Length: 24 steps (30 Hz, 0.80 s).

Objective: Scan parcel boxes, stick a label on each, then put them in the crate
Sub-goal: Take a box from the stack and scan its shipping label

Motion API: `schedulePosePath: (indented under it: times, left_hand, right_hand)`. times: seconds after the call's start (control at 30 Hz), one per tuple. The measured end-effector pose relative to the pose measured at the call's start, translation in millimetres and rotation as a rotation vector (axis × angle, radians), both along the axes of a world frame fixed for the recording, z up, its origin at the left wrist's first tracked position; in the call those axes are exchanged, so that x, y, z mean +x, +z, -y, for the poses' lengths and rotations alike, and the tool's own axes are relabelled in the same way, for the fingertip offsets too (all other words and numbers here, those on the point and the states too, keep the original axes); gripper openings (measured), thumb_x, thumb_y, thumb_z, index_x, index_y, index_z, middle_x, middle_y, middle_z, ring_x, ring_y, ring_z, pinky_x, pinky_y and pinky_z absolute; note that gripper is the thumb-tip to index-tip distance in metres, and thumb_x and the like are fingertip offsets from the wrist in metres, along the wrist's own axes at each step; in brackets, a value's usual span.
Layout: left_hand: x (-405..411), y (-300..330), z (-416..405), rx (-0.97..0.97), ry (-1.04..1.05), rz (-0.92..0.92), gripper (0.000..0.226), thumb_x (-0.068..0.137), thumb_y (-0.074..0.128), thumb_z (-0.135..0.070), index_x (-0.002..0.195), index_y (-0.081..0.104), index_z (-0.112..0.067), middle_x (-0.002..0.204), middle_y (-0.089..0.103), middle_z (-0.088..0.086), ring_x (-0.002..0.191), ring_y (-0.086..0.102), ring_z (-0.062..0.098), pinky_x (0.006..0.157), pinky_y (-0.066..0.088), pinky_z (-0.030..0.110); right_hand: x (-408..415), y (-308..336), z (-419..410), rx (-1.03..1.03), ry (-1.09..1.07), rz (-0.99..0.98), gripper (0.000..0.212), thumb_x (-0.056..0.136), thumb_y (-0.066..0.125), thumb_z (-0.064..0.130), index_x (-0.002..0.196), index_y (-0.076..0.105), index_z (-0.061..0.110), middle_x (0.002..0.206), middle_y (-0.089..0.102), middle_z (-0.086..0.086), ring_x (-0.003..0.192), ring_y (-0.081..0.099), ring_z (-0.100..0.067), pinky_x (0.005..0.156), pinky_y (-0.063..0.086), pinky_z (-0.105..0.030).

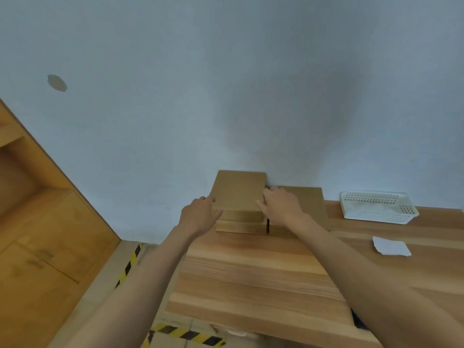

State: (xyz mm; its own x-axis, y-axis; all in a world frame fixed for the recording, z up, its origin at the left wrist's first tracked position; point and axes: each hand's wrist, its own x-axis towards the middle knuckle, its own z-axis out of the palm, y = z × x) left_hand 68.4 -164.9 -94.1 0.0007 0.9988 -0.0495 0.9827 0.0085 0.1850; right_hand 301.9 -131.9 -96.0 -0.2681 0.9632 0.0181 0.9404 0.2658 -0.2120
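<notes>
The top parcel box [238, 190] sits at the far edge of the tabletop [263, 272] against the wall, at about 12 o'clock from the person, capping a short stack of cardboard boxes; a second, lower stack [310, 202] stands just beside it at 3 o'clock. The box lies directly between the hands, its long axis running away from the person toward the wall, so both are equally near and the lift, as I judge it, turns on clamping the two long sides at once. The left hand [199, 214] rests at the box's 9 o'clock edge, fingers loosely spread and touching the side near the front corner. The right hand [281, 205] lies at the 3 o'clock edge, fingers straight along the side and thumb toward the front corner; neither hand is plainly curled round the box yet. Both forearms reach straight forward, converging on the stack. The white perforated crate [379, 207] waits well apart at 2 o'clock, and a white label sheet [391, 246] lies on the tabletop nearer the person, in front of the crate.
</notes>
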Motion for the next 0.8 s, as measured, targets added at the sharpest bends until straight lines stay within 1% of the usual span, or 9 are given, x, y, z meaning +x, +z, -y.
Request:
schedulePosePath:
  times: [0.07,0.17,0.3,0.4,0.53,0.67,0.73,0.8]
  left_hand:
    - [0,-10,-21,-0.049,0.000,0.021,0.052,0.104,0.042,-0.048,0.146,0.047,-0.017,0.144,0.055,0.003,0.129,0.052,0.022,0.099,0.044,0.040]
    - [-5,-25,-58,-0.095,-0.011,0.007,0.053,0.104,0.043,-0.048,0.146,0.047,-0.017,0.146,0.052,0.002,0.131,0.051,0.022,0.101,0.043,0.040]
    - [-19,-54,-104,-0.162,0.097,0.116,0.052,0.102,0.046,-0.049,0.145,0.048,-0.019,0.144,0.054,0.001,0.129,0.052,0.021,0.103,0.042,0.041]
    - [-28,-79,-124,-0.213,0.167,0.172,0.053,0.101,0.047,-0.049,0.146,0.047,-0.019,0.143,0.054,0.001,0.127,0.053,0.022,0.101,0.042,0.040]
    - [-37,-115,-155,-0.273,0.235,0.217,0.056,0.100,0.048,-0.048,0.147,0.045,-0.018,0.142,0.055,0.004,0.125,0.054,0.024,0.098,0.042,0.040]
    - [-39,-145,-172,-0.294,0.295,0.264,0.059,0.099,0.050,-0.047,0.149,0.041,-0.015,0.142,0.051,0.008,0.124,0.054,0.030,0.096,0.042,0.041]
    - [-41,-159,-179,-0.278,0.302,0.294,0.060,0.098,0.051,-0.048,0.146,0.043,-0.014,0.139,0.050,0.010,0.120,0.055,0.031,0.094,0.043,0.043]
    - [-45,-167,-187,-0.245,0.341,0.347,0.061,0.097,0.053,-0.049,0.145,0.043,-0.013,0.134,0.051,0.010,0.118,0.055,0.032,0.095,0.047,0.046]
  right_hand:
    - [-13,-16,-22,-0.035,-0.004,-0.004,0.042,0.105,0.038,0.044,0.122,0.057,0.011,0.125,0.059,-0.014,0.115,0.056,-0.033,0.092,0.047,-0.044]
    - [-25,-42,-58,-0.090,-0.030,-0.040,0.042,0.105,0.038,0.046,0.119,0.057,0.011,0.123,0.061,-0.012,0.112,0.057,-0.032,0.090,0.048,-0.043]
    - [-25,-75,-93,-0.144,-0.089,-0.061,0.043,0.106,0.038,0.046,0.118,0.058,0.010,0.119,0.061,-0.012,0.110,0.058,-0.032,0.088,0.050,-0.044]
    - [-23,-99,-105,-0.193,-0.140,-0.078,0.044,0.106,0.038,0.047,0.118,0.056,0.009,0.117,0.060,-0.013,0.107,0.058,-0.033,0.084,0.051,-0.045]
    - [-25,-141,-126,-0.285,-0.229,-0.122,0.051,0.104,0.039,0.051,0.125,0.052,0.007,0.121,0.059,-0.015,0.110,0.057,-0.035,0.086,0.051,-0.046]
    - [-31,-170,-136,-0.344,-0.314,-0.190,0.061,0.103,0.038,0.056,0.132,0.049,0.003,0.126,0.057,-0.018,0.116,0.056,-0.037,0.090,0.049,-0.047]
    - [-35,-183,-140,-0.375,-0.339,-0.245,0.063,0.103,0.038,0.056,0.135,0.047,0.002,0.128,0.057,-0.018,0.118,0.054,-0.037,0.092,0.048,-0.047]
    - [-40,-191,-146,-0.416,-0.364,-0.312,0.068,0.103,0.040,0.056,0.141,0.041,0.000,0.132,0.055,-0.019,0.121,0.053,-0.037,0.093,0.047,-0.046]
